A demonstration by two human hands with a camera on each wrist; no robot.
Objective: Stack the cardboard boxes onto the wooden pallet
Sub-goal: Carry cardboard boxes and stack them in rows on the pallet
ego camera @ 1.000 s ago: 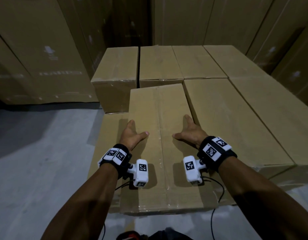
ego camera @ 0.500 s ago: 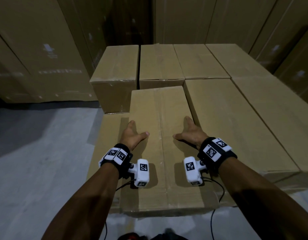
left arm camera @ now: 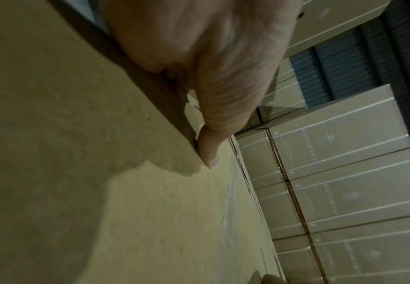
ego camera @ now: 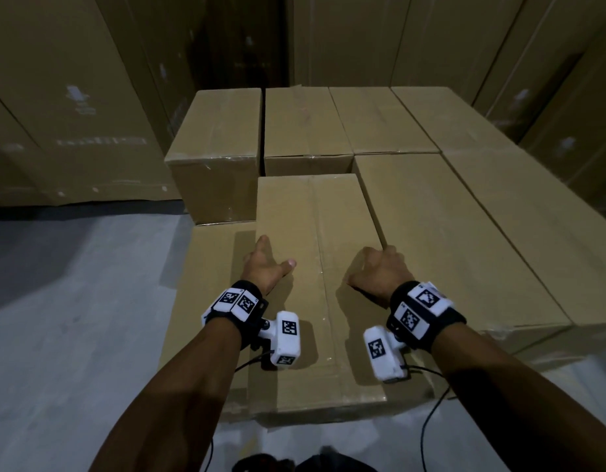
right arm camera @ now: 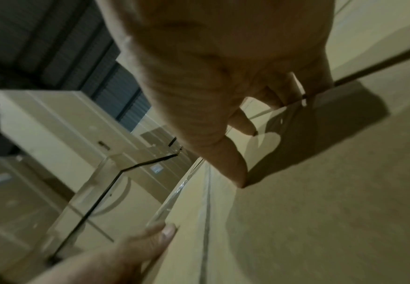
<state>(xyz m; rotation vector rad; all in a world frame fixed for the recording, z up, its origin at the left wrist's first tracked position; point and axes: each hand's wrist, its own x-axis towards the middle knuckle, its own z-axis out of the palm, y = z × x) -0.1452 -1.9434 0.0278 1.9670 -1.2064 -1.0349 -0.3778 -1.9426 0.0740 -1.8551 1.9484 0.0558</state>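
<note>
In the head view, a long cardboard box (ego camera: 315, 284) lay on the upper layer of the stack, just beside a taller box (ego camera: 216, 155) and a long neighbouring box (ego camera: 448, 240); no wooden pallet could be seen beneath. The left hand (ego camera: 265, 267) gripped the box's left edge, thumb lying on top, while the right hand (ego camera: 379, 267) curled over its right edge, at the seam with the neighbour. The left wrist view showed the thumb (left arm camera: 208, 151) pressing the lid, the other fingers hidden over the side. The right wrist view showed fingertips (right arm camera: 242, 123) dipping into the narrow gap. The box seemed stiff and bulky, probably weighty, best held by both long sides.
</note>
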